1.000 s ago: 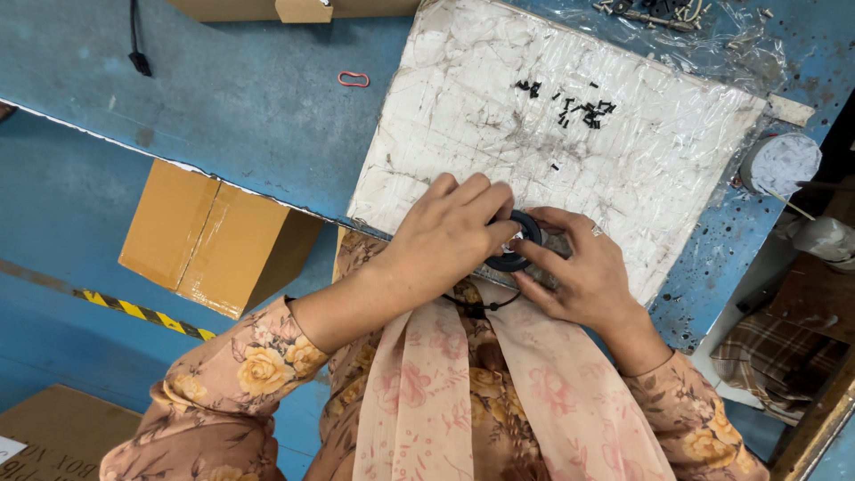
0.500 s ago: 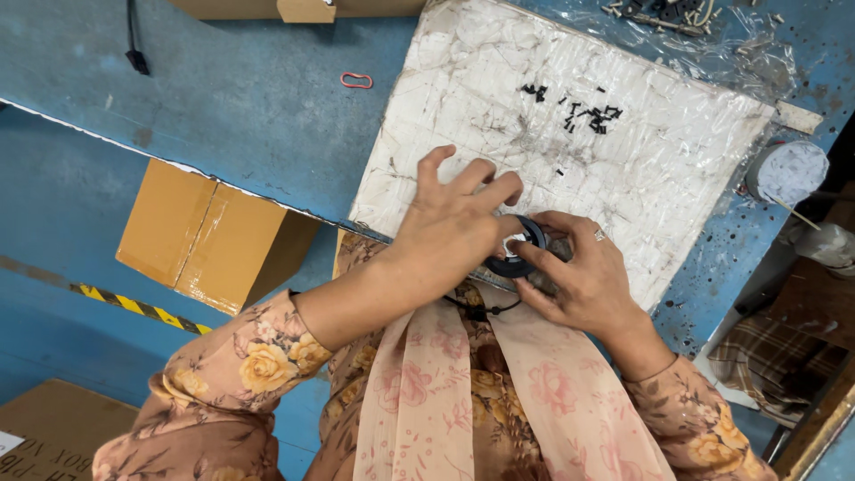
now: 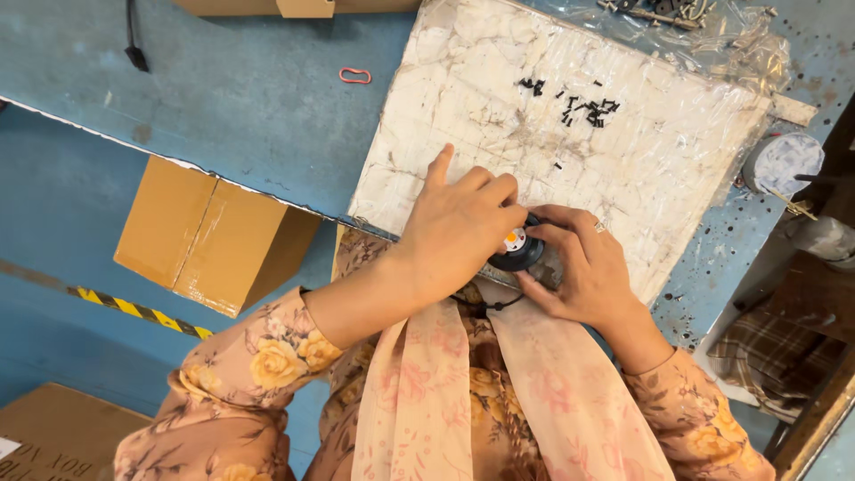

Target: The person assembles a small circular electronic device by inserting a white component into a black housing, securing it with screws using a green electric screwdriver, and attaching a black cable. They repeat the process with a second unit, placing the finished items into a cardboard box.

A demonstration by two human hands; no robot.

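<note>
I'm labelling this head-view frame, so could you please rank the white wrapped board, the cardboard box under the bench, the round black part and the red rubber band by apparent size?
1. white wrapped board
2. cardboard box, though it lies farther from the camera
3. round black part, partly hidden by both hands
4. red rubber band

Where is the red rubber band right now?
In the head view, the red rubber band lies on the blue table, upper left of centre, just left of the white board, apart from both hands.
</note>
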